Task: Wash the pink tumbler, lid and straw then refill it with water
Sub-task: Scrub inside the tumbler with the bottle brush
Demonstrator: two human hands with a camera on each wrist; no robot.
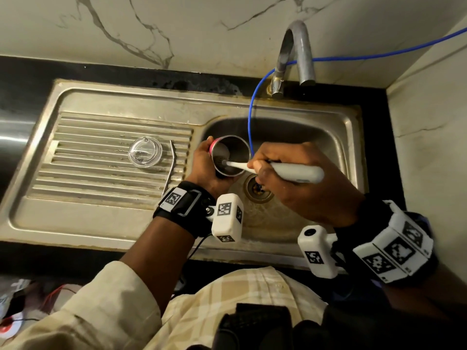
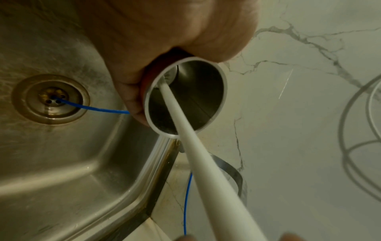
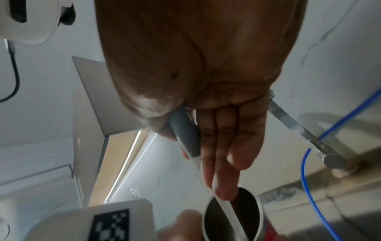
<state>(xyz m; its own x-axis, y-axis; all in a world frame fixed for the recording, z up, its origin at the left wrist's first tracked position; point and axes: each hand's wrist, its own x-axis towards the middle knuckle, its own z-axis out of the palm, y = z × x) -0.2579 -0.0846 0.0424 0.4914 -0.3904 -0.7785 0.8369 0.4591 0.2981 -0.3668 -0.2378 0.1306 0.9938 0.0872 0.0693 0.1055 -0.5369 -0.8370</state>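
Observation:
The pink tumbler (image 1: 228, 156), steel inside, is tilted over the sink bowl with my left hand (image 1: 202, 165) curled round its body. Its open mouth (image 2: 185, 97) faces right. My right hand (image 1: 298, 173) grips the handle of a white bottle brush (image 1: 290, 171), whose stem (image 2: 198, 143) runs into the tumbler; the brush head sits deep inside. In the right wrist view my fingers (image 3: 224, 163) lie along the brush stem above the tumbler rim (image 3: 233, 215). The clear lid (image 1: 145, 152) and the bent metal straw (image 1: 171, 164) lie on the ribbed drainboard to the left.
The steel sink (image 1: 348, 137) has a drain (image 1: 259, 192) below my hands. A thin blue tube (image 1: 250, 122) hangs from the wall into the bowl and enters the drain (image 2: 51, 98). The curved tap (image 1: 298, 54) stands at the back. Marble wall behind and to the right.

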